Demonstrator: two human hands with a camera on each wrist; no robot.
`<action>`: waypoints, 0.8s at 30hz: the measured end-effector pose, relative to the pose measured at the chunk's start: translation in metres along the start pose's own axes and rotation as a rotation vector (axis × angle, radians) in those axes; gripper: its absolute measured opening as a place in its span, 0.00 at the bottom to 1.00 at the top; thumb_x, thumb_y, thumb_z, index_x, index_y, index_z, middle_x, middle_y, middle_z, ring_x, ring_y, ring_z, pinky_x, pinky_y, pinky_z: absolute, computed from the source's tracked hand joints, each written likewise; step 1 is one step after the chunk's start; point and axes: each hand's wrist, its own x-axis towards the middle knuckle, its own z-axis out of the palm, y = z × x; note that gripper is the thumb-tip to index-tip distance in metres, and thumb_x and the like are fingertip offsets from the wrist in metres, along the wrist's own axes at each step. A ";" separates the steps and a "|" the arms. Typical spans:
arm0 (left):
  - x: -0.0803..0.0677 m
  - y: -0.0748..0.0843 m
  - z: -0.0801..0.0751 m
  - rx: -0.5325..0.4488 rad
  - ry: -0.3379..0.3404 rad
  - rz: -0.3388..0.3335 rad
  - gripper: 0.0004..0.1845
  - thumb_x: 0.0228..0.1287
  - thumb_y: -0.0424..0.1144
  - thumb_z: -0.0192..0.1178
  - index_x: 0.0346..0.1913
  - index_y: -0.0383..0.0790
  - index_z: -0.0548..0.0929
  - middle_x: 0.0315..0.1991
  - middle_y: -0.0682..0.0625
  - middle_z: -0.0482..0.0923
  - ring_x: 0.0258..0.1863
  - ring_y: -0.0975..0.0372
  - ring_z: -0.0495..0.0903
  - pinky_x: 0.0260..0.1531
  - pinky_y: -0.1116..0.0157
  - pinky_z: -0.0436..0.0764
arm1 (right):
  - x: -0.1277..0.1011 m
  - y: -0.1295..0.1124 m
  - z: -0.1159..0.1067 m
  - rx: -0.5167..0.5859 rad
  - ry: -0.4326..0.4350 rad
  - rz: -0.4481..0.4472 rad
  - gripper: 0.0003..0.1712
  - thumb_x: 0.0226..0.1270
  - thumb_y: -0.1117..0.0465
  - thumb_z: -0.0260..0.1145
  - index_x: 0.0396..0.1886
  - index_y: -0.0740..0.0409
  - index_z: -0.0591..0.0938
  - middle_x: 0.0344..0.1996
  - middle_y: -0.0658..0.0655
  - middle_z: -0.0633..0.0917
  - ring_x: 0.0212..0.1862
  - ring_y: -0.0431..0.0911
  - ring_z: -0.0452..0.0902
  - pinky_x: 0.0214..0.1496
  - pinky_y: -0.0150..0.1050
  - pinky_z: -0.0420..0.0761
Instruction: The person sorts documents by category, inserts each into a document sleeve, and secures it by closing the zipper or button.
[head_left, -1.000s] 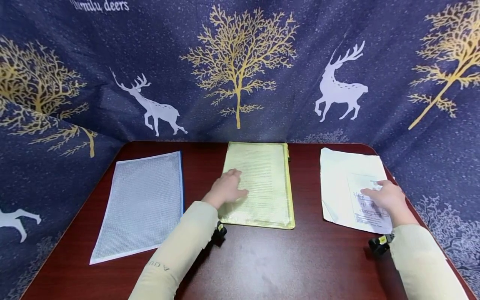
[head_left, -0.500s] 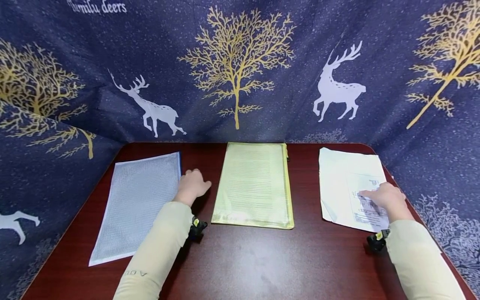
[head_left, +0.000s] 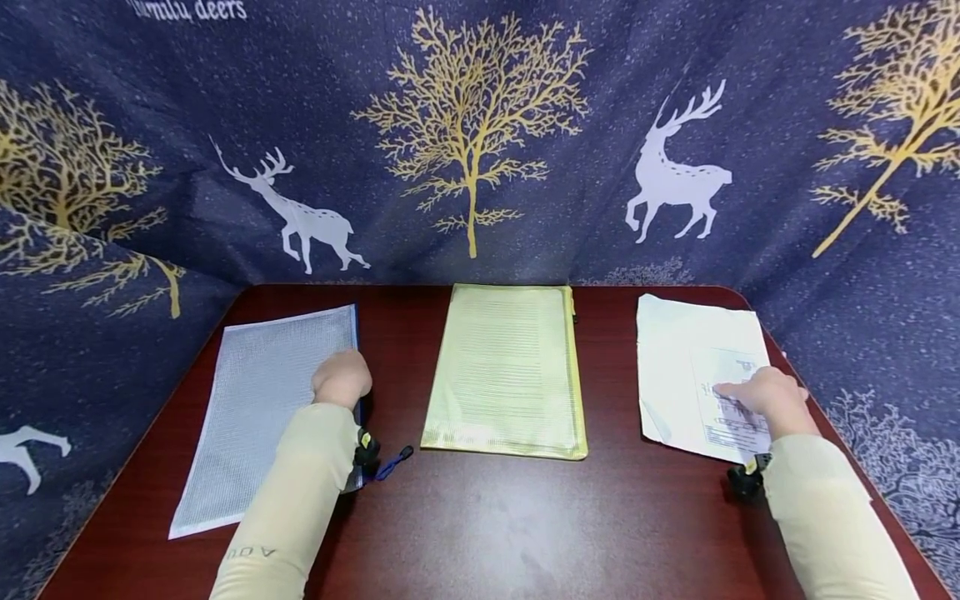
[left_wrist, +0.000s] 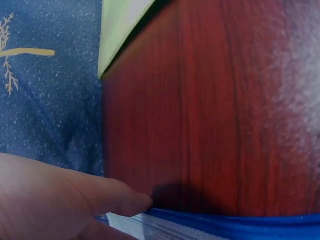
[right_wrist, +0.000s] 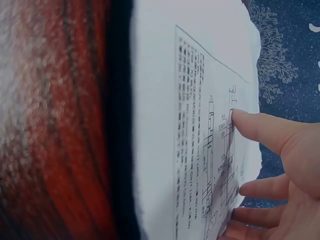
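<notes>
My left hand (head_left: 341, 377) sits on the right, blue-zipped edge of a white mesh pouch (head_left: 258, 408) at the table's left. Its fingers curl over that edge. In the left wrist view the thumb (left_wrist: 115, 197) meets the pouch's blue edge (left_wrist: 225, 222). My right hand (head_left: 767, 398) lies with straight fingers on a printed sheet (head_left: 731, 392) on top of white papers (head_left: 682, 342) at the right. A fingertip (right_wrist: 240, 117) presses the sheet's diagram (right_wrist: 220, 145). A yellow mesh pouch (head_left: 506, 371) lies flat between the two hands, untouched.
Everything lies on a dark red wooden table (head_left: 525, 525). A blue zip-pull cord (head_left: 393, 462) lies beside my left wrist. A navy cloth with deer and gold trees (head_left: 480, 133) hangs close round the table's back and sides.
My left hand has left the yellow pouch and moved left across the bare wood onto the white mesh pouch's blue edge. The right hand has stayed on the printed sheet.
</notes>
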 end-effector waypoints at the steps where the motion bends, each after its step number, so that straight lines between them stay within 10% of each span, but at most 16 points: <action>1: 0.000 -0.001 -0.001 -0.001 0.001 0.001 0.15 0.61 0.28 0.51 0.50 0.25 0.77 0.40 0.36 0.76 0.25 0.57 0.71 0.20 0.64 0.73 | 0.000 0.000 0.000 -0.003 -0.003 0.004 0.44 0.57 0.44 0.65 0.47 0.87 0.69 0.41 0.81 0.72 0.44 0.71 0.62 0.54 0.65 0.60; 6: 0.000 -0.003 -0.003 0.017 0.008 0.019 0.08 0.60 0.27 0.51 0.39 0.29 0.80 0.34 0.40 0.72 0.21 0.59 0.65 0.16 0.67 0.65 | 0.002 0.002 0.001 0.002 -0.021 0.037 0.50 0.56 0.40 0.65 0.51 0.88 0.66 0.45 0.86 0.65 0.49 0.76 0.57 0.54 0.66 0.61; 12: 0.000 -0.004 0.001 0.043 0.045 0.070 0.17 0.60 0.27 0.52 0.51 0.25 0.77 0.52 0.31 0.74 0.30 0.54 0.73 0.19 0.64 0.74 | 0.002 0.009 0.001 0.094 -0.061 0.112 0.59 0.50 0.33 0.66 0.56 0.84 0.61 0.46 0.87 0.55 0.51 0.78 0.50 0.48 0.68 0.66; 24: -0.002 -0.015 0.002 0.017 0.102 0.085 0.15 0.62 0.33 0.51 0.46 0.24 0.80 0.48 0.29 0.77 0.34 0.49 0.79 0.24 0.57 0.80 | 0.003 0.015 -0.001 0.140 -0.040 0.128 0.63 0.48 0.33 0.68 0.57 0.87 0.58 0.45 0.81 0.66 0.46 0.69 0.62 0.50 0.60 0.70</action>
